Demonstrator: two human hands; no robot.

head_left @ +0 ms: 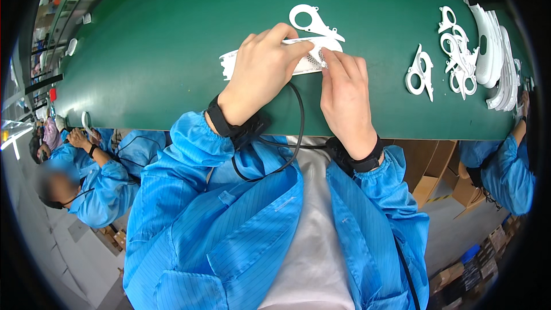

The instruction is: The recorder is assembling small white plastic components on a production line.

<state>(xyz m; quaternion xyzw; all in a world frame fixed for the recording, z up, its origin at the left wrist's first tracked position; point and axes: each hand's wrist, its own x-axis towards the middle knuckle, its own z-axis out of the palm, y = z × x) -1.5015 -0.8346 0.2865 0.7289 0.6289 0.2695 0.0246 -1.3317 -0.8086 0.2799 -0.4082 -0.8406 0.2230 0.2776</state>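
A long white plastic shell (305, 68) with a patch of small holes near its right end lies across the green table in front of me. My left hand (261, 63) is closed over its middle, thumb and fingers gripping the upper edge. At the perforated end, the fingers of my right hand (346, 89) are pinched together. Something small and pale shows at those fingertips, too small to name. Just beyond the shell rests a white ring-shaped plastic part (313, 24) with a pointed arm, its lower end close to the shell. My left hand hides much of the shell's middle.
At the right are a single white ring part (420, 74), a pile of similar ring parts (459, 60) and a stack of curved white shells (491, 46). A black cable (302, 116) loops below my hands. Co-workers in blue sit left and right; cardboard boxes (427, 166) stand under the table.
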